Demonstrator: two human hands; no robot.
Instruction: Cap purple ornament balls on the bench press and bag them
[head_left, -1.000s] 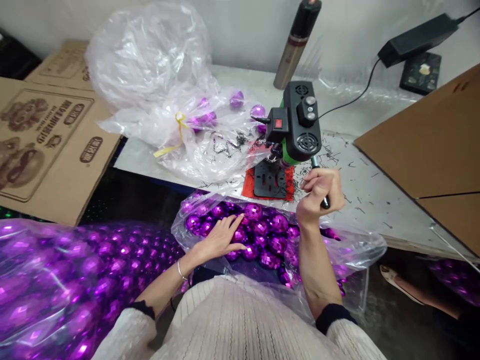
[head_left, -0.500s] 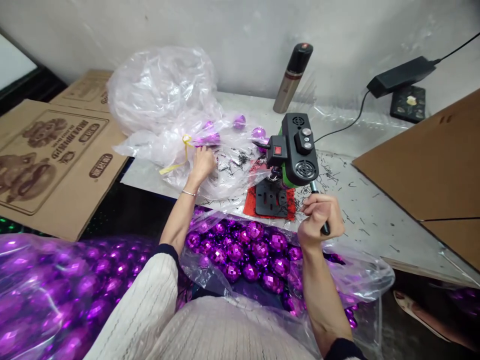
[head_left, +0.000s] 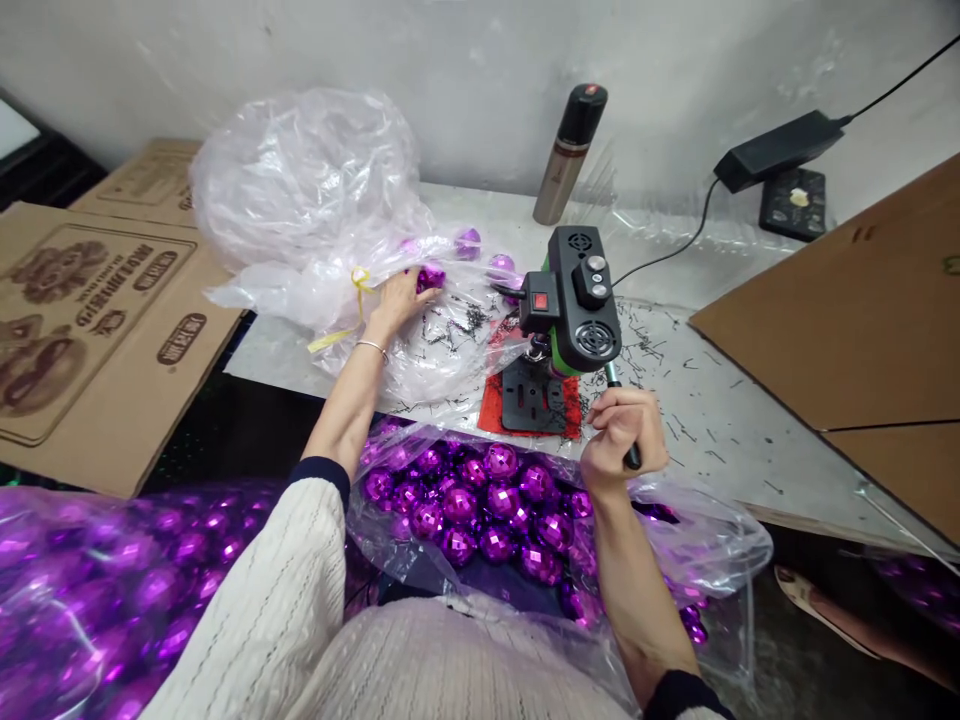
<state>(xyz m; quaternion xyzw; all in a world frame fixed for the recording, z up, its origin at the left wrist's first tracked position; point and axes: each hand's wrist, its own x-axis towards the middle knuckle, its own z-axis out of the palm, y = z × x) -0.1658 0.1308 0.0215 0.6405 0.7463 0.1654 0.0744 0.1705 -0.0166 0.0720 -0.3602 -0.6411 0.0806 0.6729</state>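
Observation:
My left hand (head_left: 400,302) reaches into the clear plastic bag on the worktop, its thumb and fingers around a shiny purple faceted ball (head_left: 430,279). Plastic and the hand itself hide part of that grip. My right hand (head_left: 624,438) is wrapped round the black lever handle (head_left: 633,457) of a small bench press (head_left: 583,300) with a red switch. The press's slotted black base plate (head_left: 532,400) stands on a red sheet (head_left: 491,408). Other purple balls (head_left: 468,244) lie under thin plastic behind my left hand.
An open bag of purple balls (head_left: 499,500) lies at my lap, another bag (head_left: 112,600) at the left. Cardboard (head_left: 97,330) lies left; a carton (head_left: 847,330) stands right. Small black pins (head_left: 675,400) litter the worktop. A spray-can-like cylinder (head_left: 570,155) and a power adapter (head_left: 780,150) are behind.
My left hand has moved slightly up and forward, its thumb now spread out beside the purple ball. My right hand stays on the lever. The whole view has shifted a little.

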